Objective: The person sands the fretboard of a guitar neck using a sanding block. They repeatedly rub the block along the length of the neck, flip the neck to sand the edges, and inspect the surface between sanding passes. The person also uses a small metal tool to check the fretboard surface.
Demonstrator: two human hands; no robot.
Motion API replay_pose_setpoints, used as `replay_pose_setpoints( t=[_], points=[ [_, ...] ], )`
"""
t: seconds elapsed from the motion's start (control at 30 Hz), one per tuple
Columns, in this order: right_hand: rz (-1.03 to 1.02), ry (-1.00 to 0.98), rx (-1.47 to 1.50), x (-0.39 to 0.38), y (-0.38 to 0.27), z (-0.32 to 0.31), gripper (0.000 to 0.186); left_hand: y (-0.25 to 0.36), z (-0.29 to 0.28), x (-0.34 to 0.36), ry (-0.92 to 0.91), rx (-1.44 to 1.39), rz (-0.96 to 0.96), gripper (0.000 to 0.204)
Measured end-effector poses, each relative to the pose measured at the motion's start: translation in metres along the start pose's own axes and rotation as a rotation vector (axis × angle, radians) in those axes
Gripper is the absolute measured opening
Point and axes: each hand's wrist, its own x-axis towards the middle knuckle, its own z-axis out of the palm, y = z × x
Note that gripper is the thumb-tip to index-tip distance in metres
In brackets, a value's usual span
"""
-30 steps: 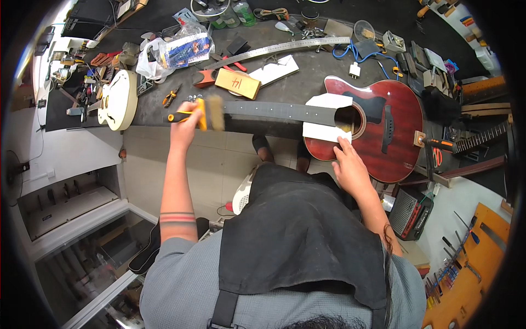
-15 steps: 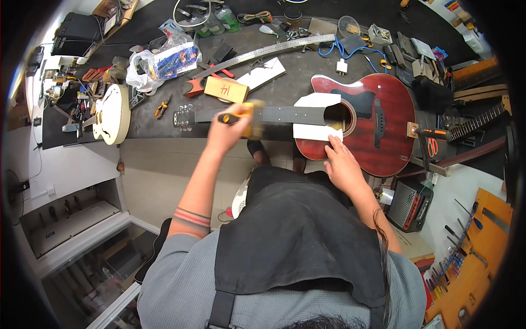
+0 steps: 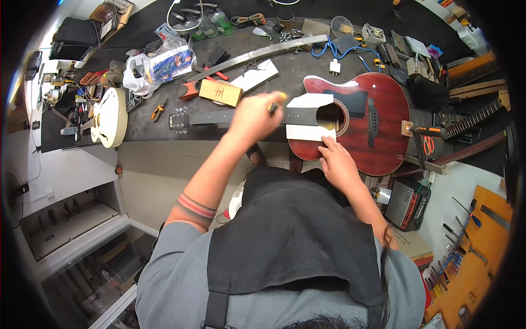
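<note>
A dark red acoustic guitar lies across the bench edge, headstock to the left. White masking sheets cover its top on both sides of the dark fretboard end. My left hand is closed round a yellow-and-black hand tool over the upper fretboard. My fist hides most of the tool, so its kind does not show. My right hand lies with fingers stretched out on the guitar body, fingertips at the lower white sheet's edge.
Behind the neck lie a wooden block, a long steel ruler and a blue cable with a white plug. Pliers and a cream guitar body are at left. A clamp-like tool stands by the guitar's tail.
My left hand has moved right along the neck, toward the body, with the yellow-and-black tool. The right hand stays on the guitar. The whole view has shifted slightly.
</note>
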Motion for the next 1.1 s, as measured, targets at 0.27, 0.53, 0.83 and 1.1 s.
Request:
replay_pose_setpoints(
  t=[0.27,0.53,0.83,1.1],
  points=[
    [0.102,0.200,0.169,0.003,0.008,-0.014,0.015,-0.032,-0.003,-0.023,-0.102,-0.028,-0.256,0.019],
    [0.145,0.191,0.188,0.010,0.010,-0.013,0.015,0.022,0.032,-0.041,-0.039,-0.526,-0.113,0.030],
    [0.170,0.171,0.334,0.023,0.015,-0.008,0.032,-0.075,-0.039,-0.062,0.213,0.317,-0.279,0.022],
    [0.061,0.155,0.121,0.050,-0.003,-0.011,0.024,0.010,0.050,0.059,-0.108,-0.301,-0.181,0.036]
  ],
)
